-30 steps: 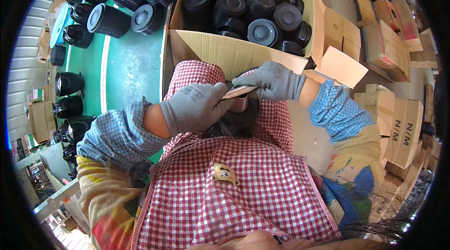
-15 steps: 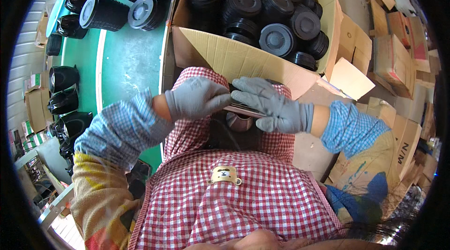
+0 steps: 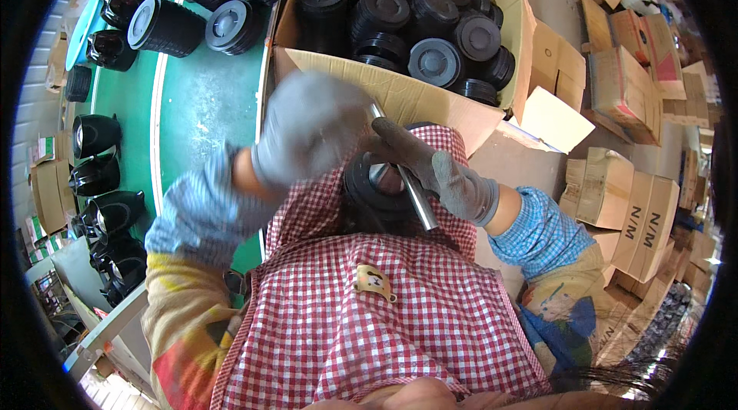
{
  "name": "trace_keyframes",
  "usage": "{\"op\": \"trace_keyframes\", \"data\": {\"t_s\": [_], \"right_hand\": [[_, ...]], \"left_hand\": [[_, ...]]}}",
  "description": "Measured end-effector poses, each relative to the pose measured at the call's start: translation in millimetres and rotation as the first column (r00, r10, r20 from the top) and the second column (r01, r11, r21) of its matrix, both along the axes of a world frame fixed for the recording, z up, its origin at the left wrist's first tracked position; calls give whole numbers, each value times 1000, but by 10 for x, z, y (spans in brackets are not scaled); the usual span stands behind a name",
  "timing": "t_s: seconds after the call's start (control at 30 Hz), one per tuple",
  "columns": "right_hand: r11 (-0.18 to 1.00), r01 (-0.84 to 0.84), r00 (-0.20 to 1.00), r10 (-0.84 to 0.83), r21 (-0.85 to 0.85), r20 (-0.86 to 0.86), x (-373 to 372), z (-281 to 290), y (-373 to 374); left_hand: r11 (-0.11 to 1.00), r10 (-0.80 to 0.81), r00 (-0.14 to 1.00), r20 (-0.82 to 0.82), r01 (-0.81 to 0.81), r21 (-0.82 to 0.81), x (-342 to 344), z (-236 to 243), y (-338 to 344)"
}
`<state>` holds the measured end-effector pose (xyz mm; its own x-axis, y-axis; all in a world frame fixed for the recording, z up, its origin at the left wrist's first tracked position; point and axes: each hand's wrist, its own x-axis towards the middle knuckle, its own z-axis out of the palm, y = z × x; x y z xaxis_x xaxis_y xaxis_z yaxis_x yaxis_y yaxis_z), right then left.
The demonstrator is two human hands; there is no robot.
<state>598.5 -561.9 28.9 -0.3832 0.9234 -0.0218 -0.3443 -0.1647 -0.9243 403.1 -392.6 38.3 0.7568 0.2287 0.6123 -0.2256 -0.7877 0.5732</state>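
Observation:
My left hand [image 3: 311,129], in a grey glove, is smeared by motion above my left knee, so its fingers do not show clearly. My right hand [image 3: 442,172], gloved too, has its fingers held together along a shiny metal rod [image 3: 419,201]. The rod slants from beside the left hand down toward my lap, its middle covered by the right hand. Below the hands, between my knees, is a black round part [image 3: 360,181] with a silver metal piece [image 3: 382,174] at its centre, partly hidden.
Ahead, a cardboard box [image 3: 384,91] holds several stacks of black round lids [image 3: 436,63]. On the green table [image 3: 204,95] at left stand more black stacks [image 3: 165,26] and glossy black vessels [image 3: 96,136]. Cardboard cartons [image 3: 626,95] are piled at right.
My left hand has lifted away from my right and turned, now blurred. The metal rod has swung from nearly level to a steep slant, uncovering more of the black part.

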Motion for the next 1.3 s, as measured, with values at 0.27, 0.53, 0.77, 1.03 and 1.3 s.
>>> {"op": "trace_keyframes", "data": {"t_s": [0.27,0.53,0.77,1.03,1.3], "right_hand": [[994,-97,995,99,-48,32,225,-6,185],[799,-60,886,-233,598,400,81,-735,843],[808,57,717,-442,587,539,80,-545,627],[841,71,299,-531,537,793,311,-259,-220],[843,-140,449,-413,519,792,548,-372,510]], "left_hand": [[973,-159,956,-248,194,122,444,-103,-1226],[993,-114,976,-183,115,-6,517,-224,-1255],[935,-321,946,39,323,-149,377,-287,-1099],[371,-458,723,517,684,-628,67,-430,-550],[722,-155,985,-81,56,-690,-101,-120,-397]]}}
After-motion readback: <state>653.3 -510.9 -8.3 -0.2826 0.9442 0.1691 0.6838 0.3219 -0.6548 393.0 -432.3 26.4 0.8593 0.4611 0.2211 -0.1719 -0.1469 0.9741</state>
